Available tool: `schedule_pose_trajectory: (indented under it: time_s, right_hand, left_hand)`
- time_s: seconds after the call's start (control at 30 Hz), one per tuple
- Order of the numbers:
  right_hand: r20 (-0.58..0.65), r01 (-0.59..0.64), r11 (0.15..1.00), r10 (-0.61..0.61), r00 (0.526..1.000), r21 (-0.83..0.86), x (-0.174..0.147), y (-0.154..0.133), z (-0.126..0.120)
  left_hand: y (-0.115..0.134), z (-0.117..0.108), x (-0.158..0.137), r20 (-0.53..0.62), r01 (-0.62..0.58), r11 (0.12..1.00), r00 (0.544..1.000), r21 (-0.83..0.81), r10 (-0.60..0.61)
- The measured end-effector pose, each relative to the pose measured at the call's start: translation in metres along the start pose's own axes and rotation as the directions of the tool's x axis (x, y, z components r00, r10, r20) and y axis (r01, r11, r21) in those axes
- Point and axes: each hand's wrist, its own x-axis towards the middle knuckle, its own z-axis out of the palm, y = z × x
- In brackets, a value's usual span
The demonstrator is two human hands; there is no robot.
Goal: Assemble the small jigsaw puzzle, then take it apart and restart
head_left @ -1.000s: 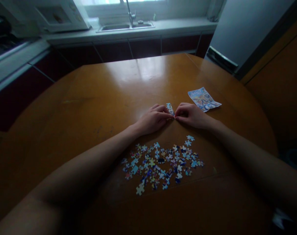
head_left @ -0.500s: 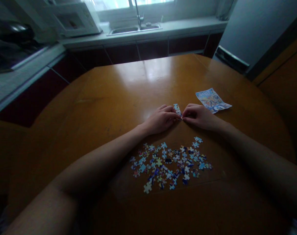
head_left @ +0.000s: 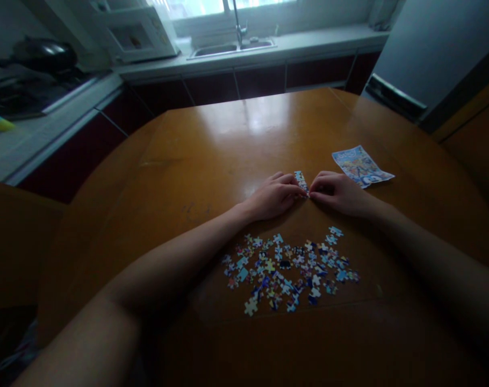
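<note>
A narrow strip of joined jigsaw pieces lies on the table between my two hands. My left hand rests at the strip's left side, fingers bent and closed on its near end, covering part of it. From the other side, my right hand pinches thumb and forefinger together at the same near end, on what looks like a jigsaw piece, mostly hidden by the fingertips. Closer to me, a loose spread of jigsaw pieces in blue, white, yellow and dark colours lies on the wood.
Beyond my right hand lies a printed picture sheet, slightly creased. The brown wooden table has rounded ends. Past it are a sink, a microwave, a stove with a dark pan and a grey fridge.
The whole view has shifted, so everything appears a little farther right. Both hands keep their grip at the strip's near end, with hardly any visible movement.
</note>
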Motion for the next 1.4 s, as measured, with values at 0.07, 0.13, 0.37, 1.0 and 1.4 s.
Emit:
schedule_pose_trajectory:
  time_s: [0.07, 0.13, 0.37, 1.0, 1.4]
  right_hand:
    - [-0.004, -0.008, 1.000, 0.008, 1.000, -0.001, 0.0001, -0.0008, 0.0001]
    - [-0.008, -0.011, 1.000, 0.011, 1.000, 0.000, 0.0002, -0.0016, 0.0002]
    - [-0.009, -0.002, 1.000, 0.002, 1.000, 0.003, 0.0001, -0.0015, 0.0000]
    - [-0.008, -0.011, 1.000, 0.011, 1.000, 0.004, 0.0003, -0.0020, 0.0000]
    - [0.002, -0.001, 1.000, 0.001, 1.000, -0.020, -0.0001, -0.0021, -0.0006]
  left_hand:
    - [-0.0004, 0.0003, 0.0000, 0.004, 0.005, 1.000, 1.000, -0.002, -0.005]
    - [-0.0003, 0.0002, 0.0001, 0.005, 0.006, 1.000, 1.000, -0.002, -0.006]
    - [0.0026, -0.0020, 0.0012, 0.001, 0.000, 1.000, 1.000, -0.003, 0.000]
    - [0.0008, -0.0006, 0.0010, -0.005, -0.011, 1.000, 1.000, -0.006, 0.011]
    - [0.0008, 0.0001, 0.0004, -0.001, 0.000, 1.000, 1.000, -0.012, 0.000]
